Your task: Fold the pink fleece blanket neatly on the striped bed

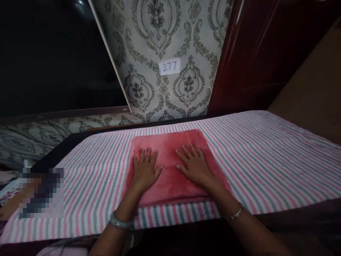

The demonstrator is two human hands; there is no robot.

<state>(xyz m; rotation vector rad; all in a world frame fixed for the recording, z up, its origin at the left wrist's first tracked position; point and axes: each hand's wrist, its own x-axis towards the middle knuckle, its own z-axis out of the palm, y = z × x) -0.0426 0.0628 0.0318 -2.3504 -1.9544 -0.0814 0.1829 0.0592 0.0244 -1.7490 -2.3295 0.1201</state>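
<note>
Red cloth: a plush towel lies folded into a neat rectangle, near the front edge of a striped sheet.
Left hand: the left hand rests flat on the towel's left half, fingers spread, gripping nothing; a pale green bangle circles the wrist.
Right hand: the right hand presses flat on the right half, open-palmed, holding nothing; a thin silver bracelet sits on the wrist.
Progress: the towel looks already folded, edges roughly even; judging by the flat palms, only smoothing seems left.
Surroundings: patterned wallpaper behind carries a paper label reading 277; a dark red door stands to the right.
</note>
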